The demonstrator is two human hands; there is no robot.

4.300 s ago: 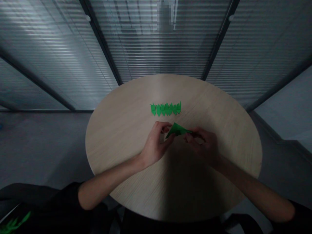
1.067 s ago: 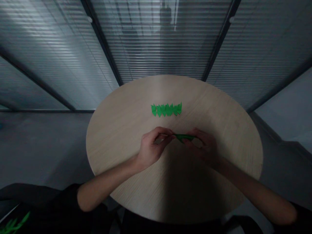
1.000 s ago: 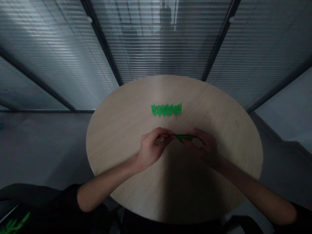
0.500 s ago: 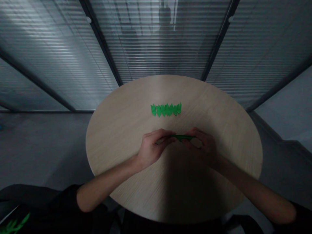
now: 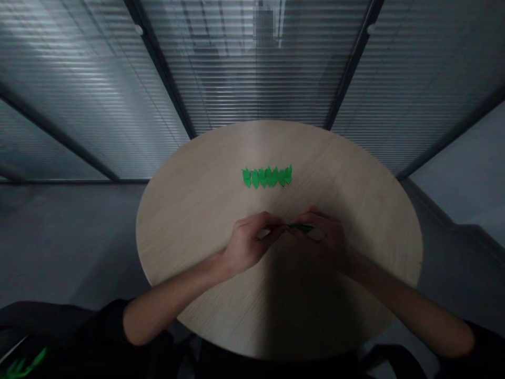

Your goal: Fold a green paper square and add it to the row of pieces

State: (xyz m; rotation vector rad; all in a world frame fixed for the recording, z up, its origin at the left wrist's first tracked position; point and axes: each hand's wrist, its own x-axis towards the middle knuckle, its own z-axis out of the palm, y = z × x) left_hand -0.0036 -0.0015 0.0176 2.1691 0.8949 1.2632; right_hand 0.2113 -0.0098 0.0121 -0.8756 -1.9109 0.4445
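Note:
A narrow folded strip of green paper (image 5: pixel 300 227) is pinched between my left hand (image 5: pixel 252 243) and my right hand (image 5: pixel 322 237), above the round light-wood table (image 5: pixel 189 226). Most of the strip is hidden by my fingers. Farther from me, a row of several small folded green paper pieces (image 5: pixel 266 177) lies overlapped on the tabletop. Neither hand touches that row.
Behind the table stands a glass wall (image 5: pixel 256 79) with slatted blinds and dark frames. Grey floor surrounds the table. Green leaf-like pieces (image 5: pixel 23 365) show on a dark surface in the lower left corner.
The green paper has gone from a wide triangle to a thin folded strip. My hands have drawn closer together around it. The row on the table has not changed.

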